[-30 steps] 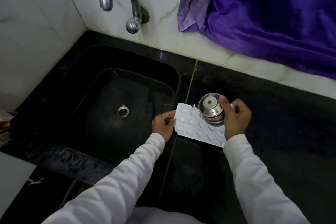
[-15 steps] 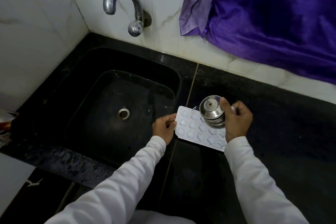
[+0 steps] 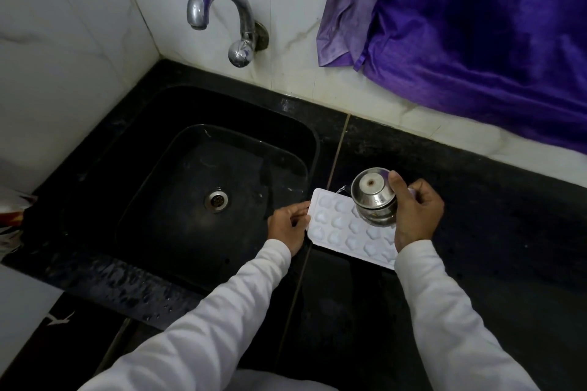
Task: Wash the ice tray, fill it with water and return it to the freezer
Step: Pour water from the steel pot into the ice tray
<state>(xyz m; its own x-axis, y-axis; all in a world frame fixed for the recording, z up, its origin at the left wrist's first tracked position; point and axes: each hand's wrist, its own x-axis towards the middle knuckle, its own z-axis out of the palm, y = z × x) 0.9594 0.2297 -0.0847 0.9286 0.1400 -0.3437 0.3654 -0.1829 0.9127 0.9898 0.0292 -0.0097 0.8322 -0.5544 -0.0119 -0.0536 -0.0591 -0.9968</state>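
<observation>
The grip of the right hand (image 3: 416,209) is closed around a small steel pot (image 3: 374,197): the thumb is laid along its base and the fingers are curled behind it. The pot is held tipped on its side above the ice tray (image 3: 343,232), with the round base turned to the camera and the mouth pointed away. A thin stream of water (image 3: 341,190) is seen at the mouth, just at the far edge of the tray. The grip of the left hand (image 3: 287,225) is closed on the left short edge of the tray, which is pinched between thumb and fingers. The white tray is laid on the black surface (image 3: 492,216), just beside the right rim of the sink (image 3: 313,143), with its rounded cells turned up. Both arms are covered by white sleeves (image 3: 222,311). A metal drain (image 3: 216,199) is seen in the sink. A curved chrome tap (image 3: 222,16) is fixed on the white tiled wall (image 3: 79,41) behind it, and a purple cloth (image 3: 476,25) is hung to the right.
</observation>
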